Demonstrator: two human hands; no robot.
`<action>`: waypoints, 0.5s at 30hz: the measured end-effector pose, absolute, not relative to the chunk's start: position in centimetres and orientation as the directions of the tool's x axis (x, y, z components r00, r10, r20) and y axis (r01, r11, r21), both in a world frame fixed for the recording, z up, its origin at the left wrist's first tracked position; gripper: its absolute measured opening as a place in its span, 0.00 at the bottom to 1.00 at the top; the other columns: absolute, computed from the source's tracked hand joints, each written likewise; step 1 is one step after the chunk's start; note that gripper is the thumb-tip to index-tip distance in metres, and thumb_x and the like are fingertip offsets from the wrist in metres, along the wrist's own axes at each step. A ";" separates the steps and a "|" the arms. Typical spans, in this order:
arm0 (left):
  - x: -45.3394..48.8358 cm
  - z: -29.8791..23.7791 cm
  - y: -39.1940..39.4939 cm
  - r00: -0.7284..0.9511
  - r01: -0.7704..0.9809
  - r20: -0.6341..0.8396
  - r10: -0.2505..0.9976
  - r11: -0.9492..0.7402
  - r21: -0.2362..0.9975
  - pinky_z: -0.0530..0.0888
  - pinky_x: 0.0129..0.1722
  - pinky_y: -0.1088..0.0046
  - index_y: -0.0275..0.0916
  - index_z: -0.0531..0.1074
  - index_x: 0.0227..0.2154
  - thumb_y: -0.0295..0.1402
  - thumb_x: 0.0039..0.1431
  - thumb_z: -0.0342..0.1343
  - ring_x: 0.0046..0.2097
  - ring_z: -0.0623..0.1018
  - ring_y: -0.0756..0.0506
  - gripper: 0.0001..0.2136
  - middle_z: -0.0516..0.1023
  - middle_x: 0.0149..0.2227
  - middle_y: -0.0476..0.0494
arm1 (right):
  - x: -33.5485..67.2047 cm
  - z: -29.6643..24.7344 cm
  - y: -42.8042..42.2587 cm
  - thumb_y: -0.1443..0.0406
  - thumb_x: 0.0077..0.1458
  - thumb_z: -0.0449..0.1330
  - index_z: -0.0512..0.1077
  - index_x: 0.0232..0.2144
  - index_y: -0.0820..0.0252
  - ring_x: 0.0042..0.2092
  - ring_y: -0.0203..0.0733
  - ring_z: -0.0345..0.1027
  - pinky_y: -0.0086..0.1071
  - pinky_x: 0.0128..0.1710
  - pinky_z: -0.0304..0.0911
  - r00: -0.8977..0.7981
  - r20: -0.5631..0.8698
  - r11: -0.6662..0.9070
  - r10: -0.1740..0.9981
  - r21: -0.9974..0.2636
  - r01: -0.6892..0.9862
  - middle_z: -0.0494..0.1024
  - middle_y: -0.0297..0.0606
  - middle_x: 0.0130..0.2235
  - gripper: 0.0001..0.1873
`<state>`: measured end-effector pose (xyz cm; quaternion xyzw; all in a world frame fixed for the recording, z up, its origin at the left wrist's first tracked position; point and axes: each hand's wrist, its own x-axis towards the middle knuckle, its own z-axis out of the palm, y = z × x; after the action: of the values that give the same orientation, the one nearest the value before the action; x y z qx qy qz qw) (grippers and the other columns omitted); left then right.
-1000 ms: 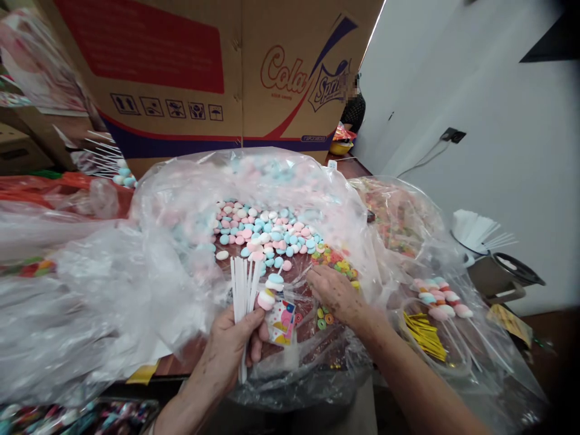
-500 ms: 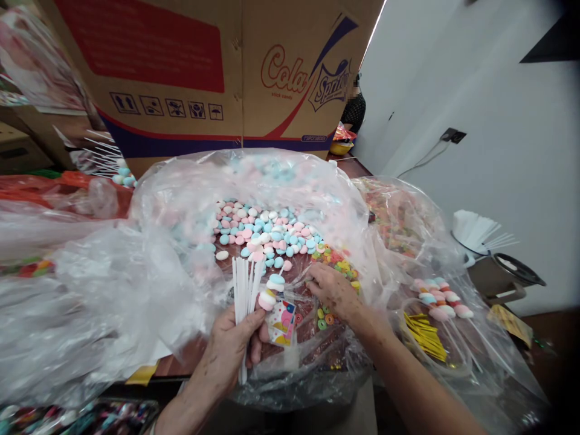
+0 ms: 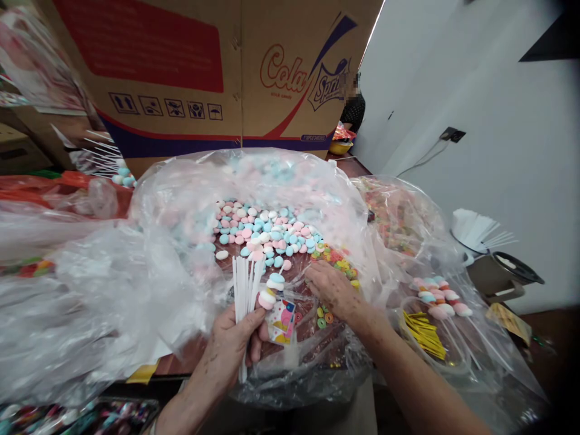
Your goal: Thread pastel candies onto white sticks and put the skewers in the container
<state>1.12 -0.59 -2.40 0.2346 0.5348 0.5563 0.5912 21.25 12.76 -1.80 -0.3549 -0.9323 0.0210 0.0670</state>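
My left hand (image 3: 231, 347) is closed round a bundle of white sticks (image 3: 244, 287), together with a stick carrying stacked pastel candies (image 3: 270, 290) and a small printed wrapper (image 3: 281, 321). My right hand (image 3: 332, 289) rests knuckles up among colourful ring candies (image 3: 338, 260), its fingertips curled down and hidden. Both hands are inside a wide clear plastic bag (image 3: 181, 205) that holds a heap of pink, blue and white candies (image 3: 263, 232).
A large Cola cardboard box (image 3: 217, 72) stands behind the bag. To the right are finished candy sticks (image 3: 441, 299), yellow ties (image 3: 423, 335), a pot with white sticks (image 3: 480, 232) and another candy bag (image 3: 394, 211). A person (image 3: 353, 109) sits far back.
My right hand has shifted slightly left among the ring candies. The left hand and its sticks have stayed put.
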 end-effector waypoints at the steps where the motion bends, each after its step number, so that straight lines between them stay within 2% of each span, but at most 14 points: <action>1: 1.1 -2.4 -0.6 -0.191 -0.410 -0.372 0.908 0.271 0.871 0.56 0.10 0.83 0.37 0.68 0.20 0.49 0.43 0.68 0.11 0.63 0.56 0.20 0.74 0.17 0.50 | 21.2 -1.8 12.6 0.76 0.59 0.53 0.70 0.32 0.60 0.42 0.44 0.67 0.34 0.46 0.59 -0.752 0.104 0.759 0.651 -0.074 0.647 0.77 0.40 0.38 0.09; 4: 1.2 -2.4 -0.6 -0.187 -0.409 -0.372 0.909 0.273 0.871 0.56 0.10 0.83 0.37 0.68 0.20 0.48 0.43 0.68 0.11 0.63 0.56 0.20 0.74 0.16 0.50 | 20.9 -1.9 12.2 0.77 0.59 0.53 0.71 0.34 0.61 0.42 0.45 0.69 0.36 0.46 0.61 -0.740 0.114 0.748 0.663 -0.054 0.662 0.78 0.42 0.38 0.10; 6: 1.2 -2.5 -0.6 -0.188 -0.397 -0.372 0.909 0.276 0.875 0.57 0.10 0.83 0.37 0.68 0.19 0.48 0.44 0.67 0.11 0.62 0.57 0.20 0.73 0.16 0.51 | 20.6 -1.8 12.1 0.77 0.58 0.53 0.71 0.32 0.60 0.40 0.45 0.69 0.36 0.44 0.62 -0.676 0.137 0.689 0.724 -0.098 0.718 0.78 0.43 0.36 0.10; 7: 1.2 -2.5 -0.7 -0.189 -0.390 -0.371 0.909 0.277 0.878 0.57 0.11 0.83 0.37 0.69 0.19 0.48 0.44 0.67 0.11 0.62 0.57 0.20 0.73 0.16 0.51 | 20.4 -1.7 12.0 0.76 0.57 0.54 0.70 0.32 0.60 0.38 0.44 0.70 0.35 0.41 0.62 -0.622 0.159 0.642 0.767 -0.174 0.747 0.77 0.41 0.35 0.09; 9: 1.2 -2.7 -0.7 -0.187 -0.378 -0.362 0.913 0.274 0.885 0.56 0.11 0.83 0.37 0.69 0.20 0.48 0.45 0.66 0.11 0.62 0.57 0.20 0.73 0.15 0.51 | 19.8 -1.3 12.0 0.72 0.56 0.56 0.70 0.31 0.59 0.34 0.41 0.69 0.33 0.36 0.63 -0.499 0.202 0.530 0.843 -0.478 0.701 0.76 0.37 0.32 0.05; 11: 1.2 -2.8 -0.7 -0.186 -0.359 -0.344 0.921 0.262 0.896 0.55 0.11 0.83 0.37 0.69 0.21 0.48 0.46 0.66 0.11 0.63 0.57 0.19 0.73 0.16 0.51 | 19.2 -0.7 11.9 0.66 0.55 0.60 0.70 0.32 0.58 0.31 0.38 0.70 0.31 0.32 0.63 -0.405 0.174 0.356 0.898 -0.829 0.432 0.77 0.34 0.31 0.01; 12: 1.3 -2.8 -0.6 -0.185 -0.344 -0.333 0.925 0.257 0.903 0.55 0.11 0.83 0.37 0.69 0.21 0.48 0.46 0.65 0.11 0.62 0.57 0.19 0.73 0.16 0.51 | 18.8 -0.4 11.8 0.63 0.54 0.63 0.71 0.33 0.58 0.31 0.38 0.71 0.30 0.30 0.63 -0.390 0.128 0.243 0.912 -0.934 0.262 0.77 0.33 0.30 0.05; 13: 1.3 -2.8 -0.6 -0.182 -0.329 -0.326 0.927 0.255 0.909 0.55 0.11 0.83 0.37 0.69 0.21 0.48 0.46 0.65 0.11 0.62 0.57 0.18 0.73 0.16 0.51 | 18.5 -0.2 11.7 0.60 0.52 0.65 0.72 0.33 0.58 0.30 0.37 0.71 0.29 0.28 0.63 -0.392 0.075 0.131 0.917 -0.984 0.118 0.78 0.33 0.30 0.09; 15: 1.4 -2.9 -0.6 -0.182 -0.303 -0.326 0.928 0.262 0.916 0.54 0.11 0.83 0.37 0.69 0.21 0.47 0.47 0.65 0.11 0.62 0.57 0.18 0.73 0.16 0.51 | 17.9 0.1 11.5 0.58 0.47 0.69 0.75 0.33 0.59 0.27 0.37 0.71 0.27 0.24 0.62 -0.401 -0.015 -0.036 0.916 -0.998 -0.045 0.79 0.34 0.28 0.13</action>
<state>1.36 -0.55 -2.88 0.2839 0.5504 0.5368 0.5730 17.90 11.55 0.15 -0.3805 -0.5721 0.6109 0.3934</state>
